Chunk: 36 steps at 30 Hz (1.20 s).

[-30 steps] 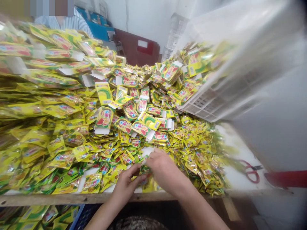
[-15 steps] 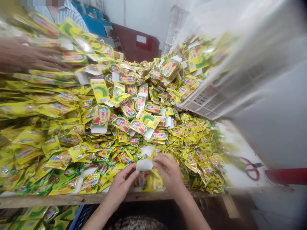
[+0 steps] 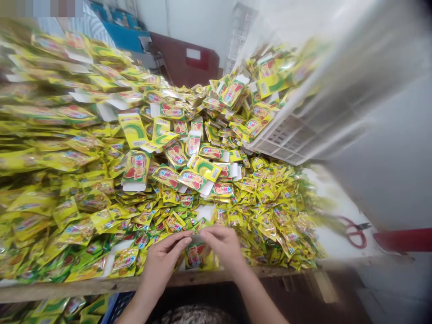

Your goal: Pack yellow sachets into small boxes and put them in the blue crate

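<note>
Left hand [image 3: 162, 258]: clamped by the fingertips on the top of the small carton [image 3: 195, 256].
Right hand [image 3: 224, 247]: clamped on the same top edge.
Small carton: held at the middle of the desk's [image 3: 84, 285] near edge.
Done: judged little; only one carton is in hand.
Left: loose sachets [image 3: 270, 216] and flat cartons [image 3: 137, 166] are heaped across the desk.

The left hand [image 3: 161, 260] and right hand [image 3: 225, 246] pinch a yellow packet [image 3: 195, 256].
</note>
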{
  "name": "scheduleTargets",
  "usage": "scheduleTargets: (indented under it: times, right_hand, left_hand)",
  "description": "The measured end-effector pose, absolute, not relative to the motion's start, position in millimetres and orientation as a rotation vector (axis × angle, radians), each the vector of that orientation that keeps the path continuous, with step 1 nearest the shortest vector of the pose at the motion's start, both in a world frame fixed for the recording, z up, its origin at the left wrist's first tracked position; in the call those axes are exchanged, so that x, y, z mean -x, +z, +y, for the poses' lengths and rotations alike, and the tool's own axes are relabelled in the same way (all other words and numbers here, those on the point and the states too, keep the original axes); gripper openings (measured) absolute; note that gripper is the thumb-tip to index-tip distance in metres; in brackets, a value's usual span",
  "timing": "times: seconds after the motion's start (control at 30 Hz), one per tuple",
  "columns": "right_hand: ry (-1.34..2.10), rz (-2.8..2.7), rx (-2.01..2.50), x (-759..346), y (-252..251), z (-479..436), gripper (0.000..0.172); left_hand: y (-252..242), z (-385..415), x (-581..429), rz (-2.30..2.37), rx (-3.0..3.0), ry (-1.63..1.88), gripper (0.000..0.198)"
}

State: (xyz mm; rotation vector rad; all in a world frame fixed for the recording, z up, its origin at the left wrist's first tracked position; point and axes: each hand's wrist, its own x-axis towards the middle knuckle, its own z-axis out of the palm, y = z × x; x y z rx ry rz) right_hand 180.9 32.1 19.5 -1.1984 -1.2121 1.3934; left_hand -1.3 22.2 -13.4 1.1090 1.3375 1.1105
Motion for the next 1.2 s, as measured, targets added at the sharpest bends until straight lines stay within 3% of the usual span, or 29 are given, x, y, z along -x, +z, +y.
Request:
scheduleTargets:
  times: [0.23,0.43,0.6,0.77,1.03,1.2]
  right_hand:
    - [1.583,-1.090,1.176,-185,14,42,0.031]
    - [1.575,-1.197,1.207,-193,13,49,0.029]
    - [1.192,-1.552,1.214,-197,15,38,0.019]
    - [0.875,-1.734,1.116,-193,14,26,0.007]
    - [0.668,-1.888,1.134,-204,14,14,0.019]
    - [0.337,-2.078,1.741,-216,13,69,0.026]
  left_hand:
    - [-9,29,0,1.192,-1.168,1.036,0.027]
    - [-6,34,-5,1.185,-1.323,1.046,0.021]
    - [-11,28,2,1.192,-1.590,1.130,0.012]
    - [-9,22,8,1.074,-1.834,1.155,0.023]
    - [-22,13,-4,1.142,-1.744,1.086,0.020]
    - [2,-7,46,1.466,-1.301,1.148,0.036]
